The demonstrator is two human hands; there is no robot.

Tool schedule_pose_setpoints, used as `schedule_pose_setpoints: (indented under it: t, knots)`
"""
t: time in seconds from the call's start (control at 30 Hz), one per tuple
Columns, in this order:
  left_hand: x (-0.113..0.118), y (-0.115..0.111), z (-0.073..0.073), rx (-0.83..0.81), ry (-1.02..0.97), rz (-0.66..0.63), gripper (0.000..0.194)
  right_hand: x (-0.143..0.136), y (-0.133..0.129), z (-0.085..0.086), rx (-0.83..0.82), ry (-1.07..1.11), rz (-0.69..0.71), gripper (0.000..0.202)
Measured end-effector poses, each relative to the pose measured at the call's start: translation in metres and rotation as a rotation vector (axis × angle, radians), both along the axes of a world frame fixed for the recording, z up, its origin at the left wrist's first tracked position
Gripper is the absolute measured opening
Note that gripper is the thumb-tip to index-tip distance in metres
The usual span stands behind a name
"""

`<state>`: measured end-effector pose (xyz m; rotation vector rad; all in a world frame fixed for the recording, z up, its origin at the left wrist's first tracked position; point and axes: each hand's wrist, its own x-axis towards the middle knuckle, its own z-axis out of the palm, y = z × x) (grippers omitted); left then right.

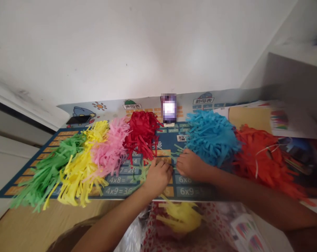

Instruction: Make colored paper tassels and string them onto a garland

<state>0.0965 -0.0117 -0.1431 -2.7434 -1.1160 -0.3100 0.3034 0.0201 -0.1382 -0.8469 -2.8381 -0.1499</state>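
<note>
Light green paper fringe sticks out to the left of my left hand, whose fingers are curled round it low over the tabletop. More of these pale green strips show past the fingertips of my right hand, closed a short way to the right. What lies between the fingers themselves is mostly hidden. Just behind my left hand is a red paper pom-pom. A blue paper pom-pom stands close behind my right hand and forearm. Below, a loose yellow paper bunch lies at my lap.
Pink, yellow and green fringe bunches line the left of the printed table mat. Orange fringe and papers are at right. A lit phone stands at the wall; a dark phone lies left.
</note>
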Motion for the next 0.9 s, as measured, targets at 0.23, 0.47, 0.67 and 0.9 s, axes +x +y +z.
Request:
schedule_pose_setpoints:
  t: [0.23, 0.47, 0.67, 0.9]
  knots:
    - [-0.017, -0.021, 0.046, 0.090, -0.245, -0.075, 0.025, 0.006, -0.025, 0.049, -0.589, 0.445, -0.129, 0.016]
    - [-0.011, -0.043, 0.090, 0.183, -0.459, -0.126, 0.023, -0.001, -0.033, 0.079, -1.420, 0.762, -0.143, 0.031]
    - [0.004, -0.050, 0.076, 0.011, -0.765, 0.105, 0.017, -0.018, -0.052, 0.067, -1.377, 1.056, -0.282, 0.029]
    - [0.016, -0.055, 0.072, -0.191, -1.031, 0.290, 0.018, -0.036, -0.065, 0.057, -1.278, 1.351, -0.407, 0.029]
